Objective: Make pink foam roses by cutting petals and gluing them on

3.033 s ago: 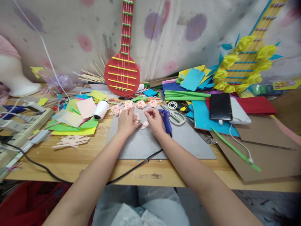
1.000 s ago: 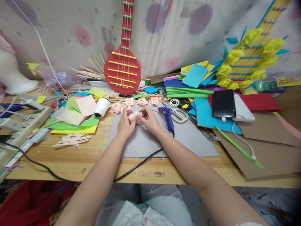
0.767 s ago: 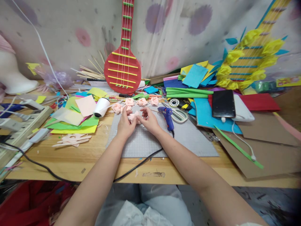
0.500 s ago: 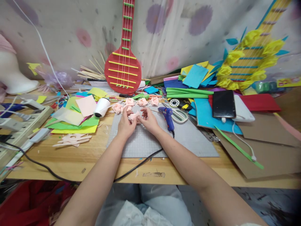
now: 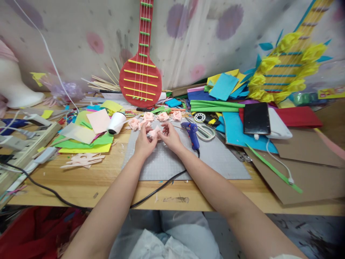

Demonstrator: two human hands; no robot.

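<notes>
Between my fingertips, above the grey cutting mat (image 5: 161, 165), is a pink paper flower (image 5: 154, 132). My left hand (image 5: 145, 141) pinches it from the left, and my right hand (image 5: 170, 136) grips its right side. Finished-looking pink paper roses (image 5: 162, 116) sit in a cluster just behind my hands; one is partly hidden by my left fingers. To the right of my right hand, a blue hot glue gun (image 5: 192, 133) lies on the mat, beside a pair of scissors (image 5: 206, 132).
A red paper instrument (image 5: 140, 81) leans at the back, and a yellow one with flowers (image 5: 283, 72) stands right. Coloured paper sheets (image 5: 86, 144) and pink strips (image 5: 83, 160) lie left. A black cable (image 5: 159, 189) crosses the front. A phone (image 5: 256, 118) rests on the right.
Both hands stay in nearly the same place. The pink paper flower between my fingers has turned slightly.
</notes>
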